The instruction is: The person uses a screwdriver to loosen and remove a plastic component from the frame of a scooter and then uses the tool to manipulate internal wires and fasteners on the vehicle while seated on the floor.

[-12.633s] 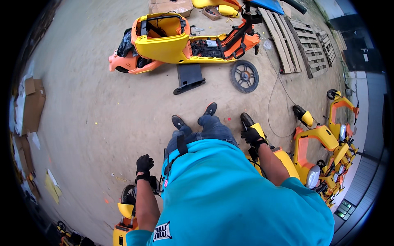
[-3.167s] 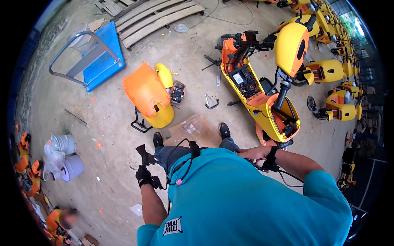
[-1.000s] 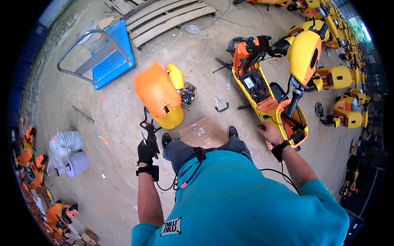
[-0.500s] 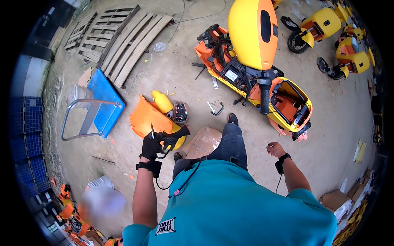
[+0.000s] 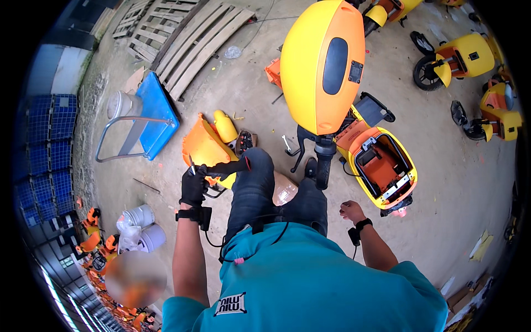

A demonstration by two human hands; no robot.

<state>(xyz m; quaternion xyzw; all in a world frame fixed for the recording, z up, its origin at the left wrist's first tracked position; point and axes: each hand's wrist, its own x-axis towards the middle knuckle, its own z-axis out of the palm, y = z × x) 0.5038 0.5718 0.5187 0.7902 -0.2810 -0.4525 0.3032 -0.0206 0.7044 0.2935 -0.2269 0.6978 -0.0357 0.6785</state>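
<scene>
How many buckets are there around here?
3: a white bucket by the blue cart, plus a pale bucket and a lavender bucket close together at lower left. More could be hidden in the clutter.

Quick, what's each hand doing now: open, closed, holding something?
Left hand, black-gloved: closed on a slim pen-like object and a black fabric piece, probably a glove.
Right hand, bare: loosely curled, seemingly empty; open or closed unclear.

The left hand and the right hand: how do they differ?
The left hand wears a black glove; the right hand is bare. The left hand holds a slim pen-like tool and what looks like a loose black glove; the right hand curls with nothing visible in it. Both wrists wear black straps.
</scene>
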